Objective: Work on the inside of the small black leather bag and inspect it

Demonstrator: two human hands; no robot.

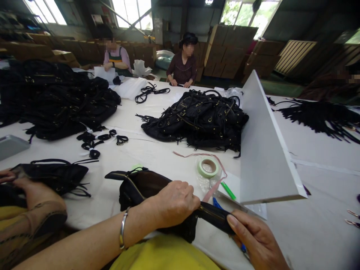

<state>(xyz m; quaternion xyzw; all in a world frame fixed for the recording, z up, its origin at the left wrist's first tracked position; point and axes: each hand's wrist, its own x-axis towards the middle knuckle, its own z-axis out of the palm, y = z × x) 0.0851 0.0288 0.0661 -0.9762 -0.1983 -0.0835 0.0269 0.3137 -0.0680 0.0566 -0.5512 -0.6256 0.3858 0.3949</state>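
On the white table (168,157) of a workshop, we hold a black bag (146,187) at the near edge — left hand (174,202) clenched over its zipper, right hand (253,236) pinching the zipper end. We should keep the zipper taut. Tape (208,167) lies just behind.

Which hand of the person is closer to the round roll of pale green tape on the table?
Left. The left hand grips the black leather bag just below the pale green tape roll; the right hand is lower, farther away.
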